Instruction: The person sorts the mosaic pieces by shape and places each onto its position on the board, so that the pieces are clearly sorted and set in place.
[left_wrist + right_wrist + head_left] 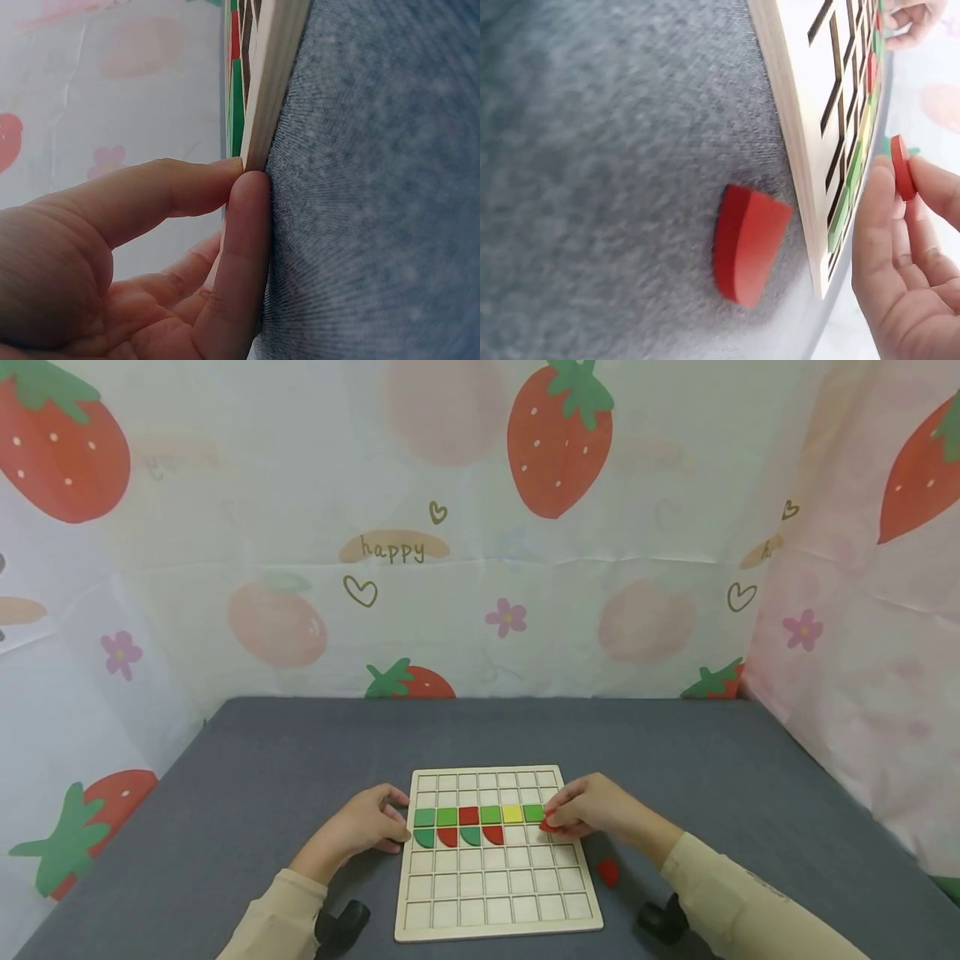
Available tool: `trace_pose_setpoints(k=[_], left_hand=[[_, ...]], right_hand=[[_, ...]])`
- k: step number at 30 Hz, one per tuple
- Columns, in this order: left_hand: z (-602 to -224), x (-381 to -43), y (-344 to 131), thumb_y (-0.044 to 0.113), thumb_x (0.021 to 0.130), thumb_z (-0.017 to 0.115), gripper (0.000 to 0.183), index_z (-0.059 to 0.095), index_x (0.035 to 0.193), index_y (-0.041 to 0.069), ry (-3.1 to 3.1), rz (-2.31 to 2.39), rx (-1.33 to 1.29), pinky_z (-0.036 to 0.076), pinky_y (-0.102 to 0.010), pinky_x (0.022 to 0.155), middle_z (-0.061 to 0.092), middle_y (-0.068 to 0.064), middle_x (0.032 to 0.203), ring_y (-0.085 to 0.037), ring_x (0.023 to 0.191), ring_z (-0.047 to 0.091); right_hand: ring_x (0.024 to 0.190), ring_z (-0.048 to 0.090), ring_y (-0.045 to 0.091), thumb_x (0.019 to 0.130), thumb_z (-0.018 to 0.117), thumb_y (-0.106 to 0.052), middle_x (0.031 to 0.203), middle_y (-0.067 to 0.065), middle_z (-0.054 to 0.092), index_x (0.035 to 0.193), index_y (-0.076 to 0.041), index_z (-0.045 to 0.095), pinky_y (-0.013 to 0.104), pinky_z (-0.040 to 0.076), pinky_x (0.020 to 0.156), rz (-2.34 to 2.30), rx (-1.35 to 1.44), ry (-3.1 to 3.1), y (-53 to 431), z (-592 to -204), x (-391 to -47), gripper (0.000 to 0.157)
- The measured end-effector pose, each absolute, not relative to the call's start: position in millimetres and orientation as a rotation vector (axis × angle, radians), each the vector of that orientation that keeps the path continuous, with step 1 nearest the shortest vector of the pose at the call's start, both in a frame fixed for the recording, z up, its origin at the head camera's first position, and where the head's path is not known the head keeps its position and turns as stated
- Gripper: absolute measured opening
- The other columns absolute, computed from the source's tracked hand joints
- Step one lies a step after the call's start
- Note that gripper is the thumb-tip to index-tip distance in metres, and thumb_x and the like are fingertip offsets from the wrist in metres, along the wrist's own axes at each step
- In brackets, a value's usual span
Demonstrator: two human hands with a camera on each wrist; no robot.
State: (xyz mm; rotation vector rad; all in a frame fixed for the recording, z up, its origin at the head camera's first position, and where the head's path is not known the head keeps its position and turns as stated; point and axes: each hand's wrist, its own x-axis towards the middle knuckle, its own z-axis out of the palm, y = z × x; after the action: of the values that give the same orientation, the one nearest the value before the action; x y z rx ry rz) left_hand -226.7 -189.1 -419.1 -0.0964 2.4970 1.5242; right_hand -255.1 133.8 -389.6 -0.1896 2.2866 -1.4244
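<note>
A wooden grid board (495, 885) lies on the table. Along one row sit coloured squares, green, red and one yellow (512, 814); the row nearer the person has round-cornered red and green pieces (470, 837) at its left. My left hand (367, 818) grips the board's left edge, thumb and a finger meeting at the wooden rim (270, 90). At the other side, my right hand (596, 806) pinches a small red piece (902, 169) between thumb and fingers, over the right end of the filled rows. Beside the board's right edge lies another red round-cornered piece (608, 872).
Dark grey cloth (300, 735) covers the table. White curtains with a strawberry print (561, 443) hang behind it and at both sides. Black straps (663, 920) with cameras are worn at the wrists. The lower board rows are bare cells.
</note>
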Motion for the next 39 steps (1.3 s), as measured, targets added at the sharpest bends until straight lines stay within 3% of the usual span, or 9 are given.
trace_pose_setpoints(k=[5, 20, 26, 39], left_hand=[[-419, -226, -189, -0.007, 0.081, 0.07, 0.043, 0.053, 0.121, -0.006, 2.493, 1.524, -0.099, 0.059, -0.034, 0.064, 0.058, -0.013, 0.085, -0.02, 0.07, 0.061], [-418, -225, -188, -0.006, 0.08, 0.07, 0.044, 0.053, 0.121, -0.006, 2.487, 1.528, -0.094, 0.059, -0.035, 0.064, 0.058, -0.013, 0.086, -0.021, 0.07, 0.061], [-417, -226, -188, -0.007, 0.079, 0.071, 0.045, 0.054, 0.121, -0.006, 2.493, 1.522, -0.08, 0.059, -0.034, 0.063, 0.058, -0.013, 0.087, -0.021, 0.069, 0.061], [-418, -227, -189, -0.007, 0.08, 0.071, 0.045, 0.054, 0.121, -0.005, 2.496, 1.508, -0.101, 0.059, -0.033, 0.063, 0.058, -0.013, 0.087, -0.02, 0.07, 0.061]], right_hand=[[0.062, 0.064, 0.013, 0.084, 0.076, -0.006, 0.088, 0.008, 0.075, 0.096, 0.002, 0.075, 0.028, 0.058, 0.06, -1.418, -0.142, 2.34, 124, -390, -255, 0.015], [0.053, 0.066, 0.011, 0.076, 0.083, -0.002, 0.075, 0.008, 0.074, 0.084, 0.0, 0.077, 0.027, 0.059, 0.054, -1.363, -0.078, 2.415, 98, -397, -257, 0.011], [0.049, 0.063, 0.01, 0.076, 0.082, 0.0, 0.069, 0.009, 0.073, 0.082, 0.001, 0.077, 0.027, 0.059, 0.054, -1.36, -0.073, 2.417, 93, -400, -258, 0.008], [0.051, 0.066, 0.014, 0.075, 0.081, 0.003, 0.071, 0.007, 0.073, 0.075, 0.0, 0.074, 0.029, 0.06, 0.055, -1.258, -0.172, 2.561, 85, -399, -251, 0.008]])
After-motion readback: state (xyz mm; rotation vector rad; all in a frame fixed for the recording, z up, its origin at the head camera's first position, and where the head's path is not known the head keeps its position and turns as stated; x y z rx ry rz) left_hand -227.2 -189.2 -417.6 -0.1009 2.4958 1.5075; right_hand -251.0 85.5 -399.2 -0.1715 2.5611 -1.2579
